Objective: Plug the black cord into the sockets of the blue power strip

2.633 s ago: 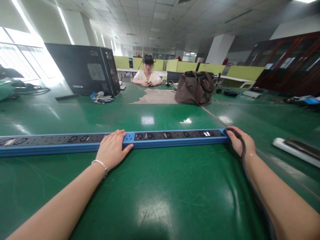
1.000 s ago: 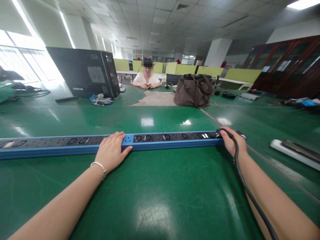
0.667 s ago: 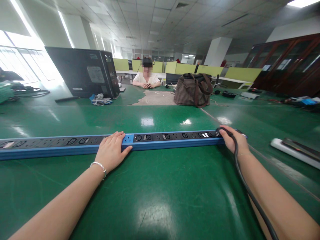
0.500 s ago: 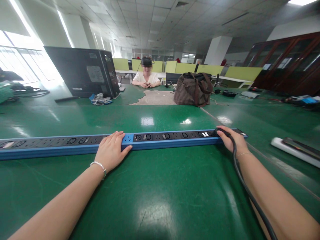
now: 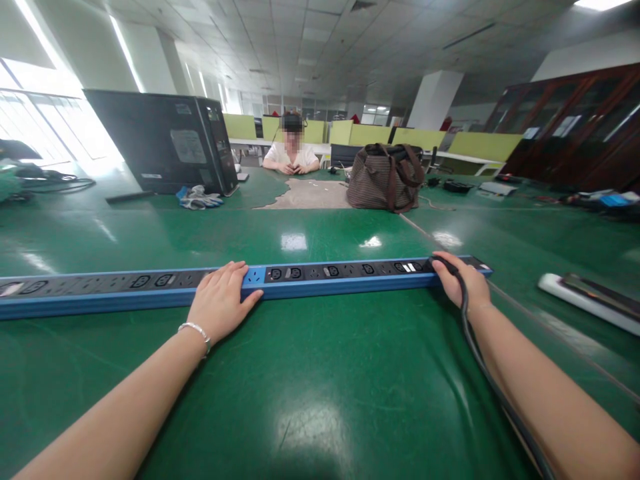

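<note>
A long blue power strip [image 5: 325, 289] with black sockets and one blue socket runs across the green table, its left end out of view. My left hand [image 5: 220, 300] lies over it just left of the blue socket, fingers across the top and thumb against the near side. Near the strip's right end, my right hand [image 5: 463, 280] is closed around a black plug [image 5: 440, 262] at the top of the strip. How deep the plug sits in a socket is hidden by my fingers. From it a black cable [image 5: 480, 353] trails down along my right forearm.
A white bar-shaped object [image 5: 560, 288] with a dark piece on it lies at right. Farther back are a black computer case [image 5: 155, 143], gloves [image 5: 199, 198] and a brown bag [image 5: 383, 179]. Across the table sits a person [image 5: 291, 157], hands together.
The view has shifted very slightly. Both hands keep their places on the power strip and the plug, and the cable hangs a little closer to my right wrist.
</note>
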`<state>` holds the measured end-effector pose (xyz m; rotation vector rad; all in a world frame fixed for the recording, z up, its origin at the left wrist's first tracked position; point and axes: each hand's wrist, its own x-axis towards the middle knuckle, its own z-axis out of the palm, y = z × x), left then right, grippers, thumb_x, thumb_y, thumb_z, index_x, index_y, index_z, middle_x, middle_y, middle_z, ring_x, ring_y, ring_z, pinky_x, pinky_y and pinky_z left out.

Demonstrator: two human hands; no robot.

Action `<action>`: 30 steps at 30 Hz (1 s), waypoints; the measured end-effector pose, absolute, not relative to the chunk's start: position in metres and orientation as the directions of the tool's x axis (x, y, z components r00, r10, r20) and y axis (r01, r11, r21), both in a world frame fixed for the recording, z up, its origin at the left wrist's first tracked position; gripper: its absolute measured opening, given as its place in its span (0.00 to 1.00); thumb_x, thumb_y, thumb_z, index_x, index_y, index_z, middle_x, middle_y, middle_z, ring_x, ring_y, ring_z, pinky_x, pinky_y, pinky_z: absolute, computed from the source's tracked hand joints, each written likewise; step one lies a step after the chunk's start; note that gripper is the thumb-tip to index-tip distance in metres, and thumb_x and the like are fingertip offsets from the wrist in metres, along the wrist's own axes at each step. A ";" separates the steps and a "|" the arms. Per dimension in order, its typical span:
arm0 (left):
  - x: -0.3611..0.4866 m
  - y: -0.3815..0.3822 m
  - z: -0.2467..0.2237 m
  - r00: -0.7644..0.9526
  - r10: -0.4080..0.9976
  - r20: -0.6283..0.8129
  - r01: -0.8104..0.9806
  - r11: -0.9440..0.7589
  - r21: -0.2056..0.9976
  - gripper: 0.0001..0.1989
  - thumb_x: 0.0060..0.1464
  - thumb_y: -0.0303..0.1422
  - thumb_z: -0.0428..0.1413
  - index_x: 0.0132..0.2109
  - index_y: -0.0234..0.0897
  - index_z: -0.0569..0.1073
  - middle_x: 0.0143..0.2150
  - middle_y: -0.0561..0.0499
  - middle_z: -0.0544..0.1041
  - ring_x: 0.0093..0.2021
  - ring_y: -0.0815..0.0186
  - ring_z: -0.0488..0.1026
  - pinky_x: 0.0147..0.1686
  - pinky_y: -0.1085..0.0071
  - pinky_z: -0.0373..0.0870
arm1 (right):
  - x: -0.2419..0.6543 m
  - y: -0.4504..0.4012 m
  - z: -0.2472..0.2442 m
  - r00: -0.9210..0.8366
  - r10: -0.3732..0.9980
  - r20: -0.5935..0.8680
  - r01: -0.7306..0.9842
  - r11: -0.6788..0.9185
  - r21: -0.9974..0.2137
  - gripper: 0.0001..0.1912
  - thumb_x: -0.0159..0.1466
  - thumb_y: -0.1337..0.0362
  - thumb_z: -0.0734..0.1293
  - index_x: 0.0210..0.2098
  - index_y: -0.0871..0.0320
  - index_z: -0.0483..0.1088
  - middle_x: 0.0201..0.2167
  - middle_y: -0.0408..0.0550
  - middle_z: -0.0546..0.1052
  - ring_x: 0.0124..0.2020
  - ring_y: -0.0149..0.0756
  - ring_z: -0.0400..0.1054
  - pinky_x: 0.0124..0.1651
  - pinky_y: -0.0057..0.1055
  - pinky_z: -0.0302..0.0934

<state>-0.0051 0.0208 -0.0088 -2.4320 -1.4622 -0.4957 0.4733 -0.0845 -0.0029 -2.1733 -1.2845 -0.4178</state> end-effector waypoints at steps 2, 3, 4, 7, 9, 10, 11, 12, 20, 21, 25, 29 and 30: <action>-0.005 0.020 -0.008 0.436 0.797 0.417 0.888 -0.458 -0.052 0.30 0.56 0.48 0.44 0.56 0.29 0.64 0.59 0.38 0.67 0.60 0.53 0.61 0.58 0.57 0.56 | 0.476 -0.084 -0.001 0.463 0.726 0.509 0.884 -0.333 -0.329 0.21 0.59 0.50 0.58 0.46 0.49 0.73 0.38 0.49 0.77 0.39 0.47 0.70 0.45 0.43 0.63; -0.005 0.020 -0.008 0.436 0.797 0.419 0.888 -0.457 -0.054 0.30 0.56 0.48 0.44 0.56 0.29 0.64 0.59 0.38 0.67 0.60 0.53 0.61 0.57 0.57 0.56 | 0.476 -0.084 -0.001 0.452 0.735 0.505 0.888 -0.317 -0.332 0.21 0.59 0.50 0.58 0.46 0.50 0.73 0.39 0.49 0.77 0.40 0.47 0.70 0.46 0.43 0.63; -0.004 0.020 -0.008 0.436 0.796 0.420 0.888 -0.457 -0.055 0.30 0.56 0.48 0.44 0.56 0.29 0.64 0.58 0.38 0.67 0.60 0.53 0.61 0.57 0.57 0.56 | 0.476 -0.084 -0.001 0.448 0.736 0.508 0.889 -0.309 -0.337 0.21 0.59 0.50 0.58 0.46 0.50 0.73 0.39 0.49 0.77 0.41 0.47 0.70 0.47 0.43 0.62; -0.004 0.020 -0.008 0.441 0.792 0.423 0.886 -0.460 -0.062 0.30 0.56 0.48 0.44 0.56 0.28 0.64 0.58 0.38 0.67 0.59 0.53 0.61 0.58 0.57 0.56 | 0.472 -0.086 -0.004 0.477 0.709 0.520 0.875 -0.328 -0.355 0.22 0.59 0.50 0.58 0.48 0.50 0.72 0.40 0.50 0.77 0.43 0.48 0.69 0.50 0.46 0.60; -0.004 0.019 -0.008 0.445 0.788 0.425 0.884 -0.462 -0.069 0.30 0.56 0.48 0.44 0.56 0.28 0.64 0.58 0.38 0.67 0.59 0.53 0.61 0.57 0.57 0.56 | 0.470 -0.087 -0.006 0.493 0.696 0.523 0.867 -0.336 -0.369 0.23 0.60 0.50 0.58 0.49 0.50 0.71 0.41 0.50 0.77 0.44 0.48 0.69 0.52 0.47 0.59; -0.004 0.019 -0.008 0.446 0.787 0.426 0.884 -0.462 -0.072 0.30 0.56 0.48 0.44 0.56 0.28 0.64 0.58 0.38 0.67 0.59 0.53 0.62 0.57 0.57 0.56 | 0.470 -0.087 -0.007 0.493 0.692 0.527 0.866 -0.331 -0.375 0.22 0.60 0.50 0.58 0.49 0.50 0.71 0.42 0.50 0.77 0.45 0.48 0.69 0.53 0.48 0.58; -0.004 0.019 -0.008 0.446 0.787 0.426 0.885 -0.461 -0.074 0.30 0.56 0.48 0.44 0.56 0.28 0.64 0.58 0.38 0.67 0.59 0.53 0.62 0.57 0.57 0.56 | 0.470 -0.087 -0.008 0.489 0.690 0.534 0.867 -0.320 -0.381 0.22 0.60 0.51 0.58 0.49 0.50 0.71 0.42 0.50 0.77 0.46 0.47 0.69 0.54 0.48 0.56; -0.004 0.019 -0.008 0.445 0.788 0.425 0.885 -0.459 -0.076 0.30 0.56 0.48 0.44 0.56 0.28 0.64 0.58 0.38 0.67 0.59 0.53 0.62 0.57 0.57 0.56 | 0.470 -0.086 -0.009 0.484 0.687 0.541 0.869 -0.307 -0.388 0.22 0.60 0.51 0.58 0.49 0.51 0.71 0.42 0.50 0.77 0.46 0.46 0.69 0.56 0.49 0.54; -0.005 0.020 -0.010 0.443 0.786 0.431 0.884 -0.463 -0.064 0.30 0.56 0.47 0.45 0.56 0.28 0.64 0.58 0.38 0.67 0.59 0.52 0.61 0.58 0.57 0.55 | 0.475 -0.081 -0.018 0.531 0.629 0.567 0.839 -0.295 -0.458 0.24 0.59 0.50 0.58 0.49 0.55 0.71 0.42 0.53 0.77 0.48 0.47 0.67 0.58 0.49 0.51; -0.005 0.021 -0.010 0.442 0.785 0.433 0.884 -0.463 -0.062 0.30 0.56 0.47 0.45 0.56 0.28 0.64 0.58 0.38 0.67 0.59 0.53 0.61 0.57 0.57 0.56 | 0.476 -0.080 -0.019 0.545 0.615 0.570 0.831 -0.307 -0.463 0.25 0.59 0.49 0.58 0.48 0.55 0.71 0.41 0.53 0.77 0.48 0.48 0.67 0.57 0.50 0.52; -0.005 0.021 -0.010 0.442 0.785 0.435 0.884 -0.462 -0.064 0.30 0.56 0.47 0.45 0.56 0.28 0.64 0.58 0.38 0.67 0.59 0.53 0.61 0.57 0.57 0.56 | 0.475 -0.080 -0.020 0.546 0.614 0.569 0.831 -0.313 -0.460 0.22 0.59 0.49 0.58 0.43 0.55 0.74 0.39 0.52 0.77 0.46 0.47 0.68 0.58 0.50 0.51; -0.005 0.021 -0.010 0.440 0.787 0.432 0.886 -0.460 -0.065 0.30 0.56 0.47 0.45 0.57 0.28 0.64 0.58 0.38 0.67 0.59 0.53 0.61 0.58 0.57 0.56 | 0.470 -0.078 -0.015 0.593 0.586 0.552 0.793 -0.309 -0.525 0.18 0.57 0.52 0.61 0.39 0.55 0.75 0.39 0.52 0.77 0.46 0.47 0.68 0.57 0.49 0.53; -0.005 0.021 -0.010 0.441 0.787 0.432 0.886 -0.460 -0.066 0.30 0.56 0.47 0.45 0.57 0.28 0.64 0.58 0.38 0.67 0.59 0.53 0.61 0.58 0.57 0.55 | 0.470 -0.077 -0.012 0.604 0.567 0.560 0.783 -0.287 -0.552 0.18 0.56 0.52 0.62 0.38 0.56 0.75 0.39 0.52 0.77 0.45 0.47 0.69 0.56 0.49 0.53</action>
